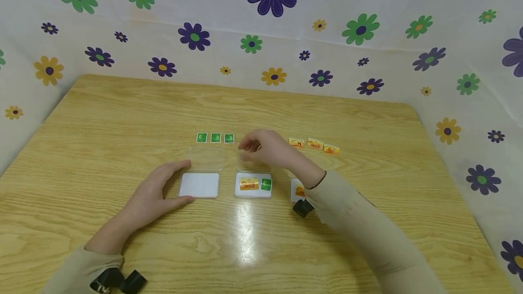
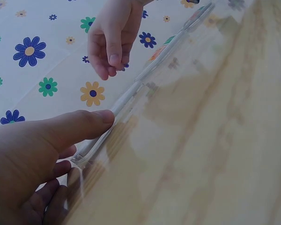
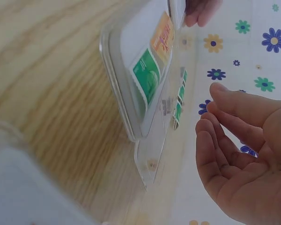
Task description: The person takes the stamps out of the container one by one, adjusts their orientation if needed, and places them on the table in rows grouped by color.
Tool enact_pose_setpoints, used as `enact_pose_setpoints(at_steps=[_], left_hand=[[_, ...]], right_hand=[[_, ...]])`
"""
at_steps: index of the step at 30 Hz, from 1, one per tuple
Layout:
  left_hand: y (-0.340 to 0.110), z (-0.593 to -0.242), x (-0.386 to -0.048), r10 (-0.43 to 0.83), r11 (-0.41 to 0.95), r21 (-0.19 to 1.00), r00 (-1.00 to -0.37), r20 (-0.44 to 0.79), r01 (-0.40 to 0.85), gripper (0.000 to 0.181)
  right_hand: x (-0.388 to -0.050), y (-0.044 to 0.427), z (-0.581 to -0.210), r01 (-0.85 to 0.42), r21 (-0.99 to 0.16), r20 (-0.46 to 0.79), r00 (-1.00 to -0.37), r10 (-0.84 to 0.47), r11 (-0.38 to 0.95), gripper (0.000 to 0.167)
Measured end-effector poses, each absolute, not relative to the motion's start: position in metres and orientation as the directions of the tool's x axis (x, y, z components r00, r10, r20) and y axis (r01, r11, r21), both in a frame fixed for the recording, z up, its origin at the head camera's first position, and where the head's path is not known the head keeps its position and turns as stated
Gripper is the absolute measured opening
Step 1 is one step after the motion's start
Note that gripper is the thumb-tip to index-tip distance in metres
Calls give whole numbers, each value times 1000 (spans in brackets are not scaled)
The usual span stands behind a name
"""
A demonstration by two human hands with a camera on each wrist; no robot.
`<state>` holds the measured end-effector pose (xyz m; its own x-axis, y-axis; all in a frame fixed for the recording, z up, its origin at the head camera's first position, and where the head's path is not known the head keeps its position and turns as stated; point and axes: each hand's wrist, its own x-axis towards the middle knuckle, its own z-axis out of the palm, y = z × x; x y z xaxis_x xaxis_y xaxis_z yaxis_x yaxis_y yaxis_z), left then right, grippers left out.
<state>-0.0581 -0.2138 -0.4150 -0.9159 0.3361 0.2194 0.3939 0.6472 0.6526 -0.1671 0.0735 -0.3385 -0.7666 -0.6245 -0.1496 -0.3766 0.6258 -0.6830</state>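
A clear plastic case (image 1: pixel 199 186) with a white inside lies at the left, its see-through lid folded back. My left hand (image 1: pixel 157 194) holds this case by its left side, thumb at the near edge and fingers at the far corner. The middle case (image 1: pixel 253 194) carries an orange stamp (image 1: pixel 249 183) and a green stamp (image 1: pixel 266 184). Above that case's lid hovers my right hand (image 1: pixel 265 149). In the right wrist view the right hand's fingers (image 3: pixel 210 154) bend loosely, with nothing seen between them. A third case (image 1: pixel 295 189) is partly hidden under the right forearm.
Three green stamps (image 1: pixel 215 138) lie in a row behind the left lid. Farther right, three orange stamps (image 1: pixel 315 144) lie behind the right arm. Flowered cloth (image 1: pixel 229 22) hangs behind the wooden table (image 1: pixel 135 117) and at its sides.
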Motion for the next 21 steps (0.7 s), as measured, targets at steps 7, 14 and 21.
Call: enact_pose_setpoints(at_steps=[7,14,21], left_hand=[[-214,-414,-57,324,632,678,-923,209,375,80],[-210,-408,-56,292,599,718,-932,215,354,81],[-184,-396,-55,289,566,731,-922,258,382,78]], right_hand=[[-156,85,-336,-384,-694,-125,-768,-628,609,21],[-145,98,-335,-380,-706,-125,-763,-634,597,20],[-138,105,-338,-376,-685,-141,-772,-620,624,20]])
